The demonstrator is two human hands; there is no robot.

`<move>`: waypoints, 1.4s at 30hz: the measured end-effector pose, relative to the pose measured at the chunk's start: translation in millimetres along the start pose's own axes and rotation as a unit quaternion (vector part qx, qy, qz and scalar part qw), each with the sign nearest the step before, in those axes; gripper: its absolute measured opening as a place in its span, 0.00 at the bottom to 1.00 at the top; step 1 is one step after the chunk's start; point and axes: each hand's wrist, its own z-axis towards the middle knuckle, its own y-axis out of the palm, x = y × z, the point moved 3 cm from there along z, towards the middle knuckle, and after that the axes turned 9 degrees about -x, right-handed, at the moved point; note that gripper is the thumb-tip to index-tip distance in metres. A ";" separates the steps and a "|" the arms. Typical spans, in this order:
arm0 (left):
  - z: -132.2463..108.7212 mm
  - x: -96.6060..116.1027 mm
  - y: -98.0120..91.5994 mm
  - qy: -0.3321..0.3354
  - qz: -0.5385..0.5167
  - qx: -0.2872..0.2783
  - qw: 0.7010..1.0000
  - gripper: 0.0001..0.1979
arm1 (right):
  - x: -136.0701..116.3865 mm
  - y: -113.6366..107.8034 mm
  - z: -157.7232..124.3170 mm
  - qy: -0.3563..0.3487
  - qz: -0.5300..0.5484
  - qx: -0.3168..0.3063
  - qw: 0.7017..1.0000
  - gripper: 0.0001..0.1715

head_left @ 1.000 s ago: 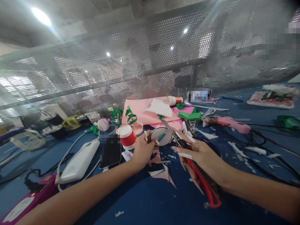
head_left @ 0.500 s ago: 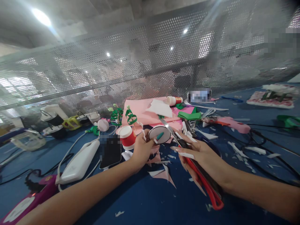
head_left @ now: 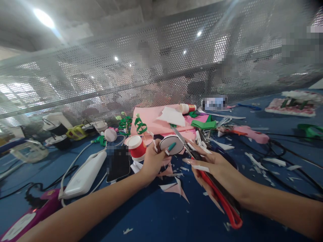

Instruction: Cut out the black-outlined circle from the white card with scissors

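Observation:
My left hand (head_left: pixel 151 163) is closed on the edge of a round white disc with a dark rim (head_left: pixel 176 141), tilted above the table. A teal pointed shape, apparently a long nail, lies across its face at the thumb. My right hand (head_left: pixel 214 166) is wrapped round a red and black utility knife (head_left: pixel 222 199). Its metal blade points up and left, close to the disc's right edge; I cannot tell whether it touches. A red paper cup (head_left: pixel 137 149) stands just left of my left hand. Pink and white paper scraps (head_left: pixel 176 189) lie below the hands.
A phone (head_left: pixel 118 164), a white power bank (head_left: pixel 84 175) and a purple power strip (head_left: pixel 30 211) lie left. Behind are pink paper (head_left: pixel 147 116), stacked cups (head_left: pixel 188 108) and green paper (head_left: pixel 204 124). A pink glue gun (head_left: pixel 249 132) and cables lie right. A perforated metal screen (head_left: pixel 161 67) stands behind.
Little differs. My right hand and the knife have shifted very slightly, the handle end a touch lower. My left hand keeps its grip on the disc.

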 end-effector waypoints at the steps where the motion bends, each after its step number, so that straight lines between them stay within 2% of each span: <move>1: -0.3 -1.1 0.5 -0.016 0.000 -0.003 1.000 0.08 | -0.5 0.3 -0.3 -0.001 -0.001 0.001 1.000 0.43; 4: -1.3 -2.1 2.1 -0.038 0.007 -0.010 0.999 0.09 | -2.2 1.0 0.0 -0.006 -0.003 0.001 1.000 0.45; 9: -1.1 -0.6 3.1 -0.008 0.014 -0.015 1.000 0.07 | -2.6 0.8 1.8 -0.005 -0.005 -0.005 1.000 0.44; 13: -1.7 -2.2 2.3 -0.011 0.021 -0.019 1.000 0.05 | -2.9 0.9 1.6 -0.010 -0.003 -0.009 1.000 0.43; 19: -2.9 -2.7 3.3 0.043 0.066 -0.052 0.996 0.06 | -3.0 1.3 0.9 -0.003 -0.007 -0.014 1.000 0.46; 23: -0.5 -3.9 -0.4 0.034 0.058 -0.014 0.998 0.04 | -1.4 1.3 1.5 -0.008 -0.010 -0.012 1.000 0.47; 26: 1.7 -1.7 -4.6 0.060 0.079 0.031 0.995 0.03 | 0.0 1.4 1.1 -0.011 -0.007 -0.010 1.000 0.48; 28: 2.0 0.3 -5.2 0.072 0.099 0.037 0.992 0.03 | 1.0 1.0 0.8 -0.010 -0.010 -0.010 1.000 0.47; 37: -2.7 2.1 1.9 0.049 0.092 -0.026 0.994 0.03 | 2.2 -2.9 2.9 -0.015 -0.012 -0.003 1.000 0.48; 42: -2.0 -0.4 1.4 0.074 0.100 -0.047 0.991 0.04 | -1.1 -1.2 2.1 -0.011 -0.005 -0.013 1.000 0.46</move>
